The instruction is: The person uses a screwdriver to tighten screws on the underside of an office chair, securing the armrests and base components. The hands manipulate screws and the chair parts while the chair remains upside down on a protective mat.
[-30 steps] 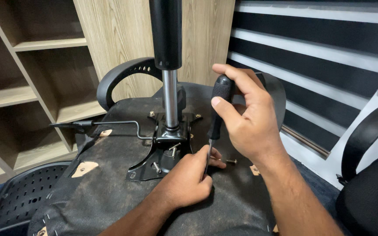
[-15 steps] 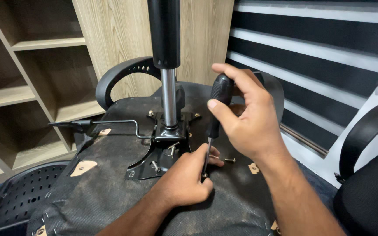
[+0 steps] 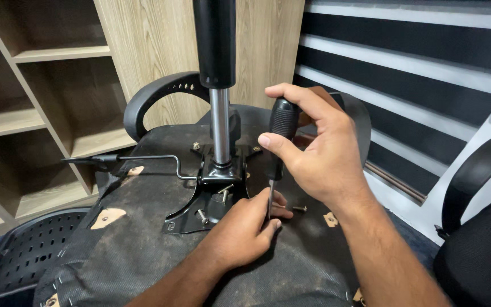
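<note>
— Where do we stand with this upturned chair seat [image 3: 143,256]?

— Our right hand [image 3: 319,159] is closed around the black handle of the screwdriver [image 3: 279,139], which stands nearly upright, its shaft running down to a spot just right of the black metal mechanism plate [image 3: 206,207]. Our left hand [image 3: 245,230] is curled at the shaft's lower end, fingertips pinched round it right at the tip; whether they also hold a screw there, we cannot tell.

— How much looks done?

— We judge it partway. The plate sits on the seat's underside with the gas cylinder [image 3: 217,85] rising from it. Several screws stand proud in the plate, not driven flush, and one loose screw [image 3: 299,208] lies on the fabric just right of our left hand. So fastening, or unfastening, is left at several holes.

— Anything different from half a second ago?

— Little. Our right hand has kept its grip on the handle and our left has stayed at the tip; the plate, lever [image 3: 137,159] and loose screw lie as they did. The view sits a touch nearer, nothing more.
</note>
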